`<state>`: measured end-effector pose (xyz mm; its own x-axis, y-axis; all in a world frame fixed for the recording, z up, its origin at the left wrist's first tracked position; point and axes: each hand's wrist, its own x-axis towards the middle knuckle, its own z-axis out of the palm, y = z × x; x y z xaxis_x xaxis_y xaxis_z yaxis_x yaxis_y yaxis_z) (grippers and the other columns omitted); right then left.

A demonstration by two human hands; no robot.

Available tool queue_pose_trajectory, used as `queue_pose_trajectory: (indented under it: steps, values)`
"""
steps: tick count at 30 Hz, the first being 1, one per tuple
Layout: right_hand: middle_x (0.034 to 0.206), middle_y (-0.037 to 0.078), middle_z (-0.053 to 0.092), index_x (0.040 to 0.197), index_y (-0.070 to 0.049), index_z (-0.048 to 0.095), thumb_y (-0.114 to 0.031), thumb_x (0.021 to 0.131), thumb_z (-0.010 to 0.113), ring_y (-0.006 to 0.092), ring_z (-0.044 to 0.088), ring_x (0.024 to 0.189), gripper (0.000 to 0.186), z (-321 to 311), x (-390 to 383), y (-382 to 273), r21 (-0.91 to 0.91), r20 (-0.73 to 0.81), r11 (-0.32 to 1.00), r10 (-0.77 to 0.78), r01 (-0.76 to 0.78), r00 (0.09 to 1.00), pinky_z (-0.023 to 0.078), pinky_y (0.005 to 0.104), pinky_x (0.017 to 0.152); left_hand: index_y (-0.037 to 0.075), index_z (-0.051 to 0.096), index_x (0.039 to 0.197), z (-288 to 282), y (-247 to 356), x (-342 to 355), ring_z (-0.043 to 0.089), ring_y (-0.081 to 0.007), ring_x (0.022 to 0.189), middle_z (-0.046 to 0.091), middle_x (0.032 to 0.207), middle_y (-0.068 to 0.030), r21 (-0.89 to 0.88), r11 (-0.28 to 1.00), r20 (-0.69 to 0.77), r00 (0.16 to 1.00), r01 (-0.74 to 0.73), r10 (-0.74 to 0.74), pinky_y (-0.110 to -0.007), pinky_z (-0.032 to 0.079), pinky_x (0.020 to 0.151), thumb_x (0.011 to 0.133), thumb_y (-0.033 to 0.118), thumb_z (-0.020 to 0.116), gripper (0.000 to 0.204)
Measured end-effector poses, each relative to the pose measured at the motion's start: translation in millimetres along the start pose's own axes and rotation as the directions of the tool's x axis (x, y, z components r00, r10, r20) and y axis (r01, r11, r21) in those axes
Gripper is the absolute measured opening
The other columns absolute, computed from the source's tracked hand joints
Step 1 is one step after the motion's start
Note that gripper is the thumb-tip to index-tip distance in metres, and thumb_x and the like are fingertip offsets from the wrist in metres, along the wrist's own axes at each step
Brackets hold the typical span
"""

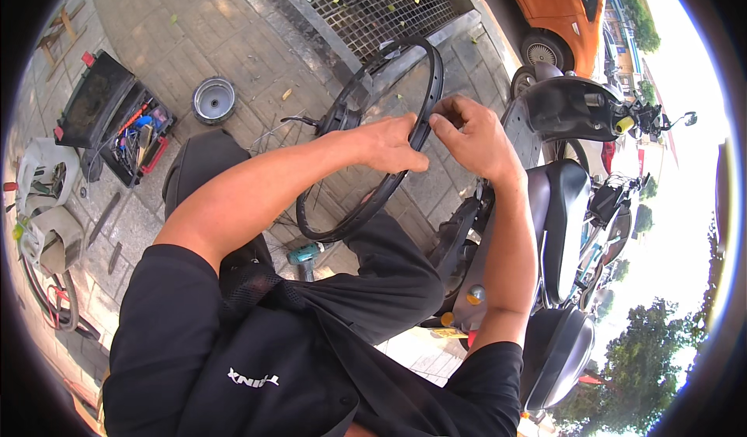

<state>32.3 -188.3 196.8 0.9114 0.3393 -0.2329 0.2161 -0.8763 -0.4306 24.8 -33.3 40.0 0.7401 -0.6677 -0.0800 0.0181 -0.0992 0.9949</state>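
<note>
I hold a black spoked wheel rim (433, 79) upright in front of me, over my knees. My left hand (391, 143) grips the rim's right side with the thumb across the black band. Just right of it, my right hand (471, 135) pinches the same stretch of rim with its fingertips. Thin spokes (354, 137) run to a hub (342, 118) at the rim's left. My black trousers and shirt fill the lower middle of the view.
A grey scooter (560, 203) stands close on my right, an orange car (556, 5) behind it. An open black toolbox (117, 122) and a round metal drum (214, 100) lie on the paved ground to the left. A teal power tool (305, 254) lies by my knee. A metal grate (373, 5) is ahead.
</note>
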Motion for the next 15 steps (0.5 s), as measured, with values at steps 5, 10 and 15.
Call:
queue_pose_trajectory:
  steps: [5,10,15]
  values:
    - [0.078,0.024,0.063,0.093,0.006,0.067,-0.032,0.103,0.069,0.0353,0.062,0.071,0.039,5.8,5.4,-5.5,-0.275,-0.020,0.961,-0.020,0.014,1.000,0.050,0.0454,0.070,-0.014,0.055,0.111,0.8,0.7,0.3,0.071,-0.0367,0.095,0.070,0.097,-0.0268,0.027,1.000,-0.003,1.000,0.013,-0.013,-0.044,0.055,0.081,0.077,0.038,0.074,0.065]
    - [0.081,0.026,0.067,0.088,0.003,0.070,-0.035,0.104,0.064,0.0462,0.065,0.079,0.041,-4.4,6.7,-19.7,-0.270,-0.027,0.955,0.122,-0.125,0.992,0.051,0.0512,0.073,-0.013,0.055,0.109,-1.5,4.2,-2.4,0.071,-0.0368,0.094,0.070,0.097,-0.0265,0.030,0.999,0.001,0.999,0.034,-0.034,-0.045,0.055,0.081,0.077,0.038,0.073,0.063]
    - [0.082,0.026,0.068,0.084,0.002,0.068,-0.038,0.105,0.062,0.0467,0.065,0.079,0.045,2.9,1.8,-4.9,-0.081,-0.054,0.991,-0.109,0.105,0.993,0.051,0.0517,0.073,-0.013,0.056,0.108,0.9,-2.5,1.3,0.071,-0.0368,0.093,0.070,0.097,-0.0267,0.004,1.000,0.010,1.000,-0.025,0.025,-0.045,0.056,0.081,0.076,0.038,0.073,0.062]
